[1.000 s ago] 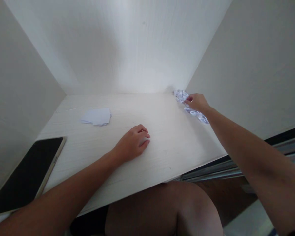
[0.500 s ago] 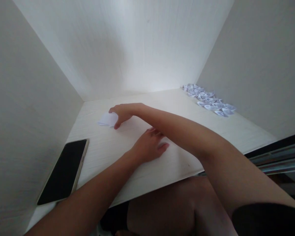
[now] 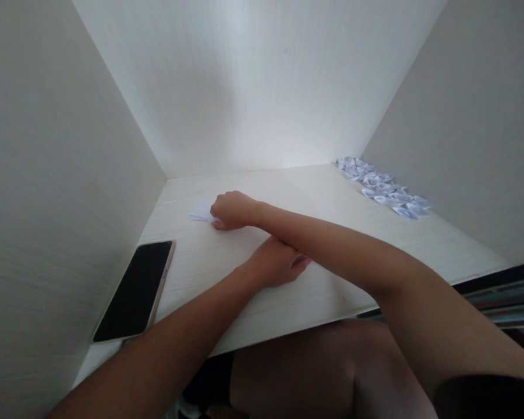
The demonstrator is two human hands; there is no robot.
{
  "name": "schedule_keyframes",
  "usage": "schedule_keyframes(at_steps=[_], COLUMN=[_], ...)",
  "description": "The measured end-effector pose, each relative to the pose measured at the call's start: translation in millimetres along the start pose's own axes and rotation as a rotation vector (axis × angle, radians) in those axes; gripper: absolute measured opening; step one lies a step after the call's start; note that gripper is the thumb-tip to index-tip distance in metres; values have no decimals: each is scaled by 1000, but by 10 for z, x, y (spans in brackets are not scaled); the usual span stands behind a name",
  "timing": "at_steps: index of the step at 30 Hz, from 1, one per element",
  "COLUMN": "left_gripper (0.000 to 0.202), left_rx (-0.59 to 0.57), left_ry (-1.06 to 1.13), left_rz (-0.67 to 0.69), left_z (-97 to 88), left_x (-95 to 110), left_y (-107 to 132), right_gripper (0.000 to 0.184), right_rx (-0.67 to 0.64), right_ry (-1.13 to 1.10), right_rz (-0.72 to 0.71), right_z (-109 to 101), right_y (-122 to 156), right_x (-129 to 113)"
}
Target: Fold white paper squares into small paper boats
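My right hand [image 3: 231, 209] reaches across to the left and lies with fingers curled on a small stack of white paper slips [image 3: 201, 210]; only the stack's left part shows. My right forearm crosses over my left hand [image 3: 279, 265], which rests on the white desk [image 3: 314, 186] with fingers curled under; I cannot see whether anything is in them. A row of several small folded white paper pieces [image 3: 382, 189] lies along the right wall at the back.
A dark phone [image 3: 135, 291] lies face up near the desk's left front edge. White walls close the desk in on the left, back and right. My bare knees [image 3: 323, 372] show below the front edge.
My right hand left the folded pieces on the right, swung across to the paper stack on the left and closed over it. The left hand barely moved. The camera turned left.
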State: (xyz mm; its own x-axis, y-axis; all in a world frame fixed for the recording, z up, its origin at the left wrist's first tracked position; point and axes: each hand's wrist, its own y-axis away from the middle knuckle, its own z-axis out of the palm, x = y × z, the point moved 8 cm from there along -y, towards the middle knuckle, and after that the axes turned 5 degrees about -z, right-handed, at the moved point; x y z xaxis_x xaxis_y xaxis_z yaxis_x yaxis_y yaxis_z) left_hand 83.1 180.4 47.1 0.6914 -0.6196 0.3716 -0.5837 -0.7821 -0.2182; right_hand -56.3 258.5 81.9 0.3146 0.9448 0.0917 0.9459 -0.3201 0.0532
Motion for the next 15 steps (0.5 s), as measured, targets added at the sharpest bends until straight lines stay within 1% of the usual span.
schedule_keyframes(at_steps=[3,5,7,9,11,12,13,14,15], left_gripper=[30,30,31,29,28,28,27,23,17], left_rx=[-12,-5,-5,-6,27,58,96,138,182], left_ry=[-12,-12,-1,28,70,95,123,154,190], left_rz=[-3,12,22,36,24,6,-23,-64,-113], left_z=[-7,-20,-27,-32,-61,-85,-113,-144,-176], left_x=[-10,-6,-1,12,6,-9,-34,-71,-116], left_y=[-1,-4,-6,-4,0,3,5,8,12], right_gripper=[32,29,27,28,31,33,28,23,20], right_rx=[3,21,55,102,199,281,452,595,685], right_ry=[5,-10,-42,-74,-140,-191,-373,-569,-760], right_rz=[-55,-73,-69,-56,-26,4,87,153,199], right_z=[-10,-10,-27,-74,-180,-260,-377,-446,-461], right_y=[-6,-24,-45,-37,54,150,313,512,719], right_x=[-70,-75,-26,81,270,402,610,815,992])
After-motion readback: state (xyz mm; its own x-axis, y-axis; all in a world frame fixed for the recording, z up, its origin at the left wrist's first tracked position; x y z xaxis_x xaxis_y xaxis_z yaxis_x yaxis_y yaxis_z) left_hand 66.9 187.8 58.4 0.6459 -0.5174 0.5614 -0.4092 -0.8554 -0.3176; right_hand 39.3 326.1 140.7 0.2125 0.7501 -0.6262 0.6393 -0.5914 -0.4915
